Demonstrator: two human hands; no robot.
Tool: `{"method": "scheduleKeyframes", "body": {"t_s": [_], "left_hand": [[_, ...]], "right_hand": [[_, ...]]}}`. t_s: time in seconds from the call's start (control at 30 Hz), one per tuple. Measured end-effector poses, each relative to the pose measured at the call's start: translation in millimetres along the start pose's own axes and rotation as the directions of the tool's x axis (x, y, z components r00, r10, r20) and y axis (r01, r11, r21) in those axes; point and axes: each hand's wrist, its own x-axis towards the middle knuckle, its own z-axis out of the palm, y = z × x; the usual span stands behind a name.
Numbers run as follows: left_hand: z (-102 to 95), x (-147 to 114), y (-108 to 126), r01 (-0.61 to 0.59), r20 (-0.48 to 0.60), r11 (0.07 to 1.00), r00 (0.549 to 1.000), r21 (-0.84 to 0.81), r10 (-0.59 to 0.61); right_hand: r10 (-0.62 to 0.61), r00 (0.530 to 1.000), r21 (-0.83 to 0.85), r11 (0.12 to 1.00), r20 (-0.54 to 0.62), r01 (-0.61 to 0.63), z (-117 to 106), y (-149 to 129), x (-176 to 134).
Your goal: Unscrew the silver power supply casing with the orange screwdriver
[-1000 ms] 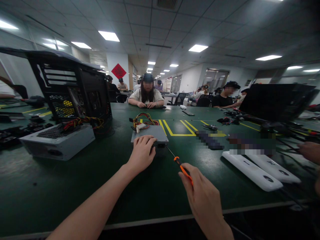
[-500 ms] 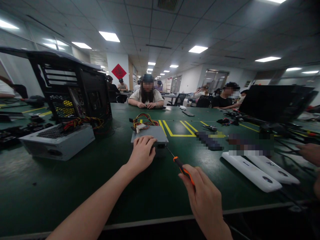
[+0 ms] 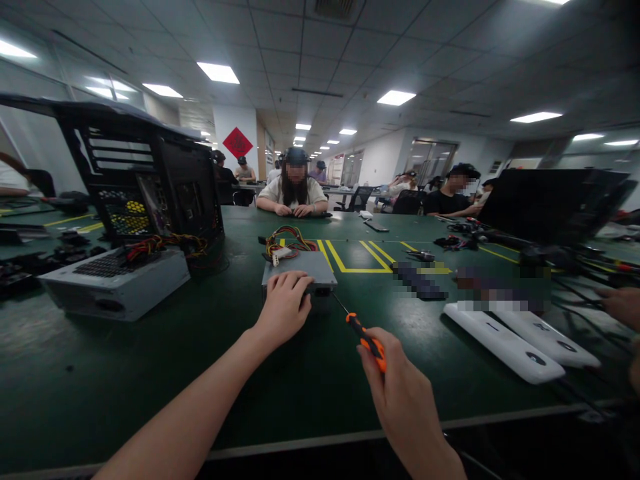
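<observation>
A grey computer power supply unit [image 3: 320, 268] sits on the green table in front of me, its coloured cables [image 3: 293, 241] bunched at its back. My left hand [image 3: 286, 303] grips its near left part, fingers over the top and thumb down the near side. In my right hand [image 3: 400, 383] is an orange and black screwdriver [image 3: 364, 335], held by its handle. Its shaft points up and left, with the tip at the unit's near right corner beside the power socket. Whether the tip sits in a screw is too small to tell.
A second power supply unit [image 3: 125, 287] lies at left by an open black computer case [image 3: 165, 173]. White slab-shaped devices [image 3: 505, 343] lie at right, near another person's hand [image 3: 620, 303]. A dark monitor [image 3: 550, 203] stands behind. Someone [image 3: 295, 190] sits across the table.
My right hand has turned about the screwdriver's handle, and more of the orange grip shows. My left hand and the power supply unit have stayed in place.
</observation>
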Motion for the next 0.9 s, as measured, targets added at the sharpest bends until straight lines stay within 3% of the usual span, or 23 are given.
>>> {"method": "scheduleKeyframes", "body": {"t_s": [0.13,0.3,0.5,0.7,0.9], "left_hand": [[-1.1,-0.1,-0.1,-0.001,0.002,1.0,1.0,0.001,0.001],[-0.2,0.2,0.0,0.001,-0.003,1.0,1.0,0.001,-0.001],[0.4,0.5,0.6,-0.001,-0.023,1.0,1.0,-0.007,0.001],[0.1,0.7,1.5,0.007,-0.021,1.0,1.0,-0.014,-0.008],[0.1,1.2,1.0,0.01,-0.011,1.0,1.0,-0.014,-0.011]], "right_hand": [[-0.003,1.0,-0.067,0.998,0.003,0.003,-5.1,2.6,1.8],[-0.003,0.996,0.031,1.0,0.09,0.0,-7.6,-5.7,-0.4],[0.048,0.999,0.021,0.999,0.014,-0.049,-2.2,-1.3,-1.7],[-0.01,0.998,0.081,0.997,0.068,0.004,-5.4,-4.1,-0.7],[-0.022,0.997,0.159,0.987,-0.073,0.033,2.6,0.9,2.2]]}}
